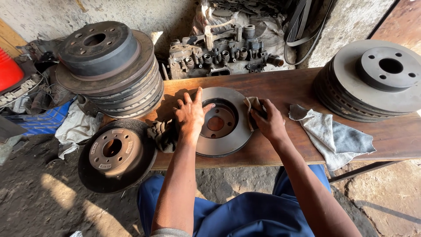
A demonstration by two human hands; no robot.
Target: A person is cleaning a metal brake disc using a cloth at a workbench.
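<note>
A shiny grey brake disc (226,136) lies flat on the wooden bench (280,90) in front of me. My left hand (189,113) rests flat on the disc's left side, fingers spread. My right hand (267,119) presses a small tan piece of sanding paper or cloth (253,105) against the disc's right rim. A dark crumpled rag (163,134) lies just left of the disc.
A stack of brake discs (109,70) stands at the bench's left end, another stack (372,83) at the right. A rusty disc (116,153) lies on the ground at left. A grey cloth (333,138) lies right of my hand. Engine parts (223,55) sit behind.
</note>
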